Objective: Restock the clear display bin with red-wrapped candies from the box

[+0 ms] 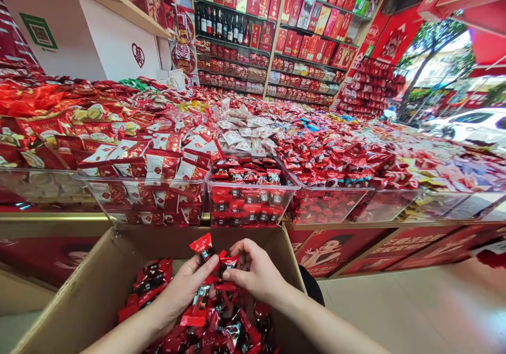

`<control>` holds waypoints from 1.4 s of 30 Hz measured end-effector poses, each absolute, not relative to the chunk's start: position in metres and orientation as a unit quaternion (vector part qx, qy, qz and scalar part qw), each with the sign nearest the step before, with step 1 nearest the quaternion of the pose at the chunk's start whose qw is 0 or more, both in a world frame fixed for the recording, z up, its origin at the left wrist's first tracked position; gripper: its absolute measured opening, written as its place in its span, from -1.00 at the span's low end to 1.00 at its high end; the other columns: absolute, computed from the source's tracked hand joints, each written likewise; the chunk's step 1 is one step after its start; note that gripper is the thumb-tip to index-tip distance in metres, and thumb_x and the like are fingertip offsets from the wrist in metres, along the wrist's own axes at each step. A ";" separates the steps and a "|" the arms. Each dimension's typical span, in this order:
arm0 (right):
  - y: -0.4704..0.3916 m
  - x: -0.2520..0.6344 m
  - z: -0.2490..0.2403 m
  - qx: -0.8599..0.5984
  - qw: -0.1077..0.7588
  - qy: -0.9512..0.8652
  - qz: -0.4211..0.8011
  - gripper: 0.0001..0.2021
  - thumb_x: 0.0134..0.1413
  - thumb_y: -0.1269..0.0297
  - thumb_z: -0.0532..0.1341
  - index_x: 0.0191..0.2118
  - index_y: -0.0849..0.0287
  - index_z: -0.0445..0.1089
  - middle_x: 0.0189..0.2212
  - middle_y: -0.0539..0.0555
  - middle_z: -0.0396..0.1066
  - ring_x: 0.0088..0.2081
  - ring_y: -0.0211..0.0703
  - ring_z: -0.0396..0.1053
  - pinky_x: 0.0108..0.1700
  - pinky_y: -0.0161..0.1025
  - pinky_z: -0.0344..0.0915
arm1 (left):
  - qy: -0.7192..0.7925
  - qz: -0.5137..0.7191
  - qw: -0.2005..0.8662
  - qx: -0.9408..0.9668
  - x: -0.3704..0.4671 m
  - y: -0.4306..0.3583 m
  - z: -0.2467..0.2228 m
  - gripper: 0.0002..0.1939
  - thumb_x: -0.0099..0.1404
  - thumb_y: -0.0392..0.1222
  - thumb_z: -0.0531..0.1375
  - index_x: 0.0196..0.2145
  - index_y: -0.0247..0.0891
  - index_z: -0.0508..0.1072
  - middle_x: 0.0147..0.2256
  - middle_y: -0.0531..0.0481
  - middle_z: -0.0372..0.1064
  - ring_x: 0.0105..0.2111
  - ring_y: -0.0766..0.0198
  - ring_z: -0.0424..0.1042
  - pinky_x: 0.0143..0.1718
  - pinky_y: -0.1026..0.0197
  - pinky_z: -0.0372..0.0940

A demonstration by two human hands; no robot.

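Observation:
A brown cardboard box stands in front of me, filled with several red and black wrapped candies. Both hands are over it. My left hand grips a bunch of these candies, with one red wrapper sticking up above the fingers. My right hand pinches another candy right beside the left hand's bunch. The two hands touch at the fingertips.
Just beyond the box a clear plastic bin holds the same red-black candies. More clear bins with red packets run left and right along a long counter. Shelves of red boxes and bottles fill the back wall. Tiled floor lies at right.

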State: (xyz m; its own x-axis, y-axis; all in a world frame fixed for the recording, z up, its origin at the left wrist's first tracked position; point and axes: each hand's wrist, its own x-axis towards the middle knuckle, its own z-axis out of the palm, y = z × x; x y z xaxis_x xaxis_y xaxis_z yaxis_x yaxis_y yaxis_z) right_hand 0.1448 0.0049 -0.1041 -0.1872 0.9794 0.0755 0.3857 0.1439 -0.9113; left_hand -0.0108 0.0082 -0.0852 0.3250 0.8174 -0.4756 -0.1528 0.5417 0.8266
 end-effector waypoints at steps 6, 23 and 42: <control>-0.004 0.157 -0.046 -0.473 0.401 -0.698 0.359 -0.80 -0.23 0.28 0.22 -0.46 0.18 0.16 -0.52 -0.06 0.24 -0.49 -0.35 0.17 -0.47 -0.39 0.15 | 0.505 0.342 0.703 0.366 -0.020 0.019 -0.102 -0.68 -0.04 0.01 0.20 -0.37 -0.23 0.31 -0.71 0.17 0.38 -0.76 0.40 0.29 -0.70 0.37 0.16; 0.170 0.151 0.042 -0.492 0.322 -0.721 0.367 -0.83 -0.30 0.47 0.22 -0.44 0.26 0.27 -0.59 -0.07 0.26 -0.62 -0.43 0.18 -0.60 -0.41 0.18 | 0.519 0.350 0.675 0.391 -0.018 0.024 -0.135 -0.56 -0.20 0.21 0.19 -0.52 -0.21 0.26 -0.67 0.15 0.38 -0.79 0.42 0.23 -0.73 0.35 0.08; 0.161 0.156 0.030 -0.423 0.213 -0.777 0.415 -0.81 -0.26 0.23 0.23 -0.45 0.22 0.32 -0.61 -0.02 0.34 -0.59 -0.33 0.27 -0.58 -0.38 0.20 | 0.509 0.335 0.684 0.402 -0.020 0.023 -0.138 -0.60 -0.14 0.12 0.21 -0.46 -0.26 0.31 -0.66 0.12 0.40 -0.78 0.44 0.25 -0.72 0.39 0.09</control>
State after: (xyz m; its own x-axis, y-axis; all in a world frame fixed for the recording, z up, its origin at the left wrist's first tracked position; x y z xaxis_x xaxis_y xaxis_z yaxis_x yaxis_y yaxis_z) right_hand 0.1561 0.1607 0.0304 -0.5516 0.8339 -0.0193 0.4805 0.2988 -0.8245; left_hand -0.0197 0.0234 -0.1379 0.2577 0.8666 -0.4272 -0.0491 0.4533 0.8900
